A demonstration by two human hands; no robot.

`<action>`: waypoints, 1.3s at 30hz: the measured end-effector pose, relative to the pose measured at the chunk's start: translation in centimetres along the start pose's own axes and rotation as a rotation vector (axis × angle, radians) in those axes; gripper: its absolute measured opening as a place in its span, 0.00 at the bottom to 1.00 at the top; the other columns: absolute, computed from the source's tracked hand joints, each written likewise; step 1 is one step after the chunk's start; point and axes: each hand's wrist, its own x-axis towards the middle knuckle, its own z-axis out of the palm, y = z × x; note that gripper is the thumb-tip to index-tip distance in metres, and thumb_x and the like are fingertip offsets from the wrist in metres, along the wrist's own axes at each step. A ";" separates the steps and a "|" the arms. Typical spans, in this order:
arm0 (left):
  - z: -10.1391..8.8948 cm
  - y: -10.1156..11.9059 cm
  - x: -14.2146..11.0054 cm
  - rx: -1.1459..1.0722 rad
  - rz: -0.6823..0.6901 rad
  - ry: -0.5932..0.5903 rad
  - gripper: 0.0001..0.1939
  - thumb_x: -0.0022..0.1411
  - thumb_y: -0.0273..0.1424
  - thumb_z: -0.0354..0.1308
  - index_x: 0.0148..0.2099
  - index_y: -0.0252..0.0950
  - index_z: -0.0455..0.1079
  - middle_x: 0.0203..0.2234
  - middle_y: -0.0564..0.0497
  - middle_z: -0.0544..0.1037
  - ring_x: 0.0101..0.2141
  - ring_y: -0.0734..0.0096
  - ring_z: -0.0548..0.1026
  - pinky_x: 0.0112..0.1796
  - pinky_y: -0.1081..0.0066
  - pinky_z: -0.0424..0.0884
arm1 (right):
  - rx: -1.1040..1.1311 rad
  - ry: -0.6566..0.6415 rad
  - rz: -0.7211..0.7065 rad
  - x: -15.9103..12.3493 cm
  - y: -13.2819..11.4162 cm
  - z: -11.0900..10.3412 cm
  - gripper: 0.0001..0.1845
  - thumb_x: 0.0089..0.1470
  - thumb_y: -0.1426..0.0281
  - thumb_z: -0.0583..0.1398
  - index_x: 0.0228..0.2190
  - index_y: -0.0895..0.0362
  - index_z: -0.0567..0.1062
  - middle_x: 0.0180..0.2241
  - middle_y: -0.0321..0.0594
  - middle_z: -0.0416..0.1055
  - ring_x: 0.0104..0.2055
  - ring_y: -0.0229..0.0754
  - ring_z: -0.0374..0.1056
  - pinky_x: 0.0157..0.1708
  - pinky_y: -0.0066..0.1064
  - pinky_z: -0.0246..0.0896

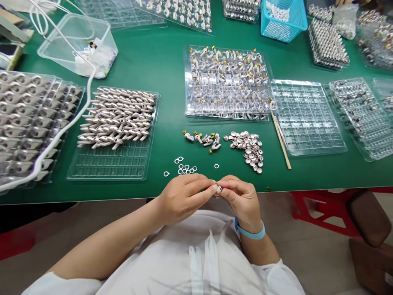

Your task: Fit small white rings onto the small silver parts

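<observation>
On the green table [172,61], rings [184,168] and caps [250,149] are laid in loose piles. One tiny part [218,189] is pinched between the tips of the left hand [186,196] and the right hand [244,198], both nearly closed. It should be held softly and kept over the table, so it is not dropped. It is seen right between the hands, near the table's front edge, with the rings and caps lying beyond.

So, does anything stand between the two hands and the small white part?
Nothing visible does: the left hand and the right hand both pinch the small white part, near the front edge of the green table. Their grip hides some of it.
</observation>
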 end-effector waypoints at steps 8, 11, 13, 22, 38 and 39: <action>0.3 0.0 -0.6 -0.039 -0.051 0.003 0.11 0.65 0.22 0.54 0.49 0.33 0.70 0.34 0.43 0.81 0.34 0.67 0.79 0.35 0.68 0.79 | -0.080 0.055 -0.001 -0.1 0.2 0.0 0.08 0.50 0.69 0.68 0.36 0.50 0.83 0.33 0.40 0.76 0.33 0.40 0.72 0.32 0.33 0.72; 0.3 0.1 -0.7 -0.055 -0.069 0.003 0.11 0.65 0.22 0.55 0.49 0.33 0.70 0.34 0.42 0.81 0.34 0.67 0.79 0.34 0.68 0.78 | -0.100 0.055 -0.013 -0.1 0.2 0.0 0.08 0.50 0.69 0.69 0.36 0.50 0.83 0.33 0.41 0.76 0.34 0.41 0.72 0.32 0.33 0.72; 0.3 0.1 -0.8 -0.060 -0.074 0.005 0.11 0.65 0.22 0.55 0.49 0.33 0.70 0.34 0.42 0.81 0.33 0.68 0.79 0.33 0.69 0.78 | -0.113 0.045 -0.015 -0.1 0.2 -0.1 0.08 0.50 0.69 0.69 0.36 0.50 0.83 0.33 0.41 0.76 0.34 0.41 0.72 0.32 0.33 0.72; 0.5 0.3 -1.0 -0.066 -0.087 0.021 0.11 0.64 0.21 0.56 0.48 0.32 0.70 0.34 0.43 0.81 0.33 0.68 0.78 0.33 0.69 0.78 | -0.228 0.014 -0.093 -0.3 -0.5 0.0 0.11 0.52 0.72 0.67 0.39 0.49 0.82 0.33 0.40 0.77 0.36 0.42 0.73 0.33 0.33 0.71; 0.7 0.5 -1.4 -0.065 -0.094 0.031 0.11 0.63 0.20 0.56 0.48 0.31 0.69 0.34 0.41 0.80 0.33 0.67 0.77 0.32 0.68 0.77 | -0.504 0.052 -0.369 -0.7 -0.8 0.8 0.16 0.53 0.79 0.64 0.42 0.51 0.80 0.36 0.40 0.78 0.36 0.40 0.74 0.33 0.31 0.73; 0.7 0.5 -1.4 -0.068 -0.090 0.034 0.11 0.62 0.20 0.55 0.48 0.31 0.69 0.34 0.41 0.80 0.33 0.67 0.76 0.32 0.68 0.76 | -0.521 0.054 -0.393 -0.7 -0.8 0.8 0.17 0.53 0.79 0.64 0.43 0.51 0.80 0.36 0.40 0.78 0.37 0.40 0.74 0.33 0.31 0.73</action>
